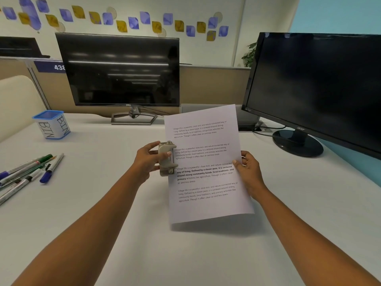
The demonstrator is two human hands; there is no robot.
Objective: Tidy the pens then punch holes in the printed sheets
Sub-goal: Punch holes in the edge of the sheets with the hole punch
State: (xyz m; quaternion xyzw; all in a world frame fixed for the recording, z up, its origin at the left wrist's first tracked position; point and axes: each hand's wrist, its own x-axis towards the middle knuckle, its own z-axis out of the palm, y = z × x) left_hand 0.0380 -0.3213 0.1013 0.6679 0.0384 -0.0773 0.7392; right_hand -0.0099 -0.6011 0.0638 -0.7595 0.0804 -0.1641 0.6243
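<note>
i see the left hand [147, 162] clenched around a small beige hole punch [167, 158], a blocky metal-looking body with a rounded lever and a dull, scuffed finish, thumb on the front and fingers wrapped behind. it is lifted off the desk and its slot meets the left edge of the printed sheet [206, 162], about halfway down the page. the right hand [248, 171] is pinching the sheet's right edge, thumb on the face of the paper, a gold ring on one finger. the sheet is thin, smooth white paper with four blocks of black text, one partly in bold; it is held up in the air, tilted slightly, and throws a soft shadow on the desk [144, 234] below its lower edge. i cannot tell whether more than one sheet is in the grasp.

the desk surface is matte and pale. well to the left lie the pens [31, 172], a loose fan of slim barrels, silver, green and blue-capped, some overlapping, none in a holder. behind them stands a square blue-rimmed plastic tub lettered "bin" [51, 124], upright. a glossy black dell monitor [119, 69] stands at the back, an acer monitor [317, 87] on a round base at the right.
</note>
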